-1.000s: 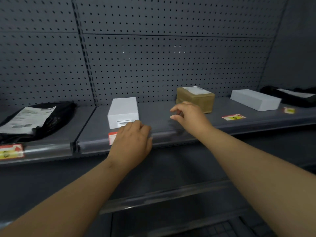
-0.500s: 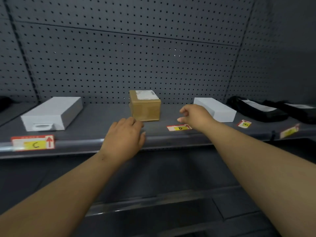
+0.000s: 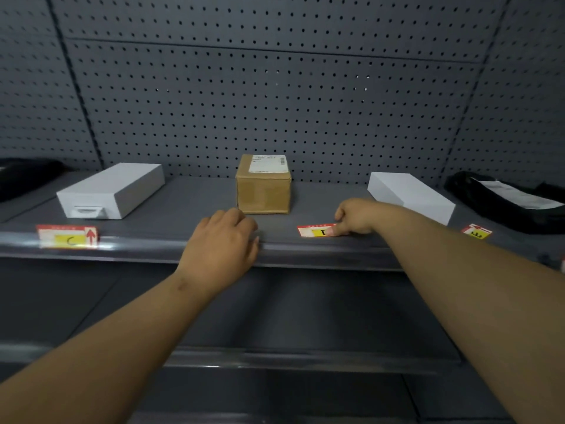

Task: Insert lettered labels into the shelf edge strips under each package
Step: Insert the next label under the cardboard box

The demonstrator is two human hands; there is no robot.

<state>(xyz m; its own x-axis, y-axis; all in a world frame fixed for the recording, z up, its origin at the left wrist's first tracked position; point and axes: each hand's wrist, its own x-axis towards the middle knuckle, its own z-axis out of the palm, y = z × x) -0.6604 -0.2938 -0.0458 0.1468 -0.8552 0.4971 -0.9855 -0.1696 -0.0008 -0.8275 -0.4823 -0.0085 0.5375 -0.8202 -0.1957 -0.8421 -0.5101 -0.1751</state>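
Right hand (image 3: 356,217) pinches the D label (image 3: 316,231) lying on the shelf (image 3: 189,209); left hand (image 3: 223,243), its grip loosely curled and empty, rests on the edge strip (image 3: 137,249).

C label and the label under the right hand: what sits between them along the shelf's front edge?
In the head view, only the left hand, resting on the edge strip. The rest between the C label and the pinched label is bare.

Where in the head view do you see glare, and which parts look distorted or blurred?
Head view: glare on the strip beside the C label; the pegboard lines bow from the wide-angle lens; dim light; the label under the right hand is slightly blurred.
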